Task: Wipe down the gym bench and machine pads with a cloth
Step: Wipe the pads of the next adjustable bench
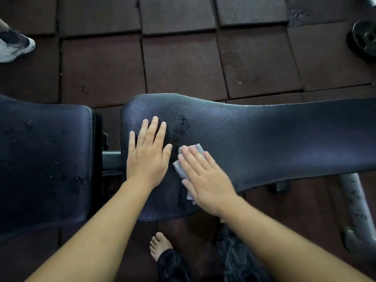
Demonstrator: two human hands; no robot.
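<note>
**Back Pad Wipe: Failure Points at This Stage**

The cloth (179, 168) lies flat on the near-left end of the long bench pad (264, 139). It is pressed under the right hand (203, 176), whose fingers are straight and held together. Nothing pinches the cloth (only palm pressure keeps it in place). Just to its left, the left hand (148, 157) rests flat on the same pad, fingers straight and slightly spread, apart from the cloth.

1. Cloth loss. The cloth is small and mostly covered. A fast stroke may bunch it or leave it behind, so that skin drags over the textured surface instead.
2. Missed area. The wet patch (182, 125) sits just beyond the fingertips of both hands. The zone under the bracing left hand goes unwiped unless that hand is moved.
3. Hand slip. A palm that loads onto wet vinyl may slide.
4. Skipped pad. Droplets (61, 176) lie on the separate seat pad (44, 159) and are likely to be overlooked.
5. Contamination. A stroke past the pad edge may drop the cloth onto the rubber floor tiles (183, 64), where it picks up grit. Runoff there endangers the bare foot (159, 245) below.
</note>
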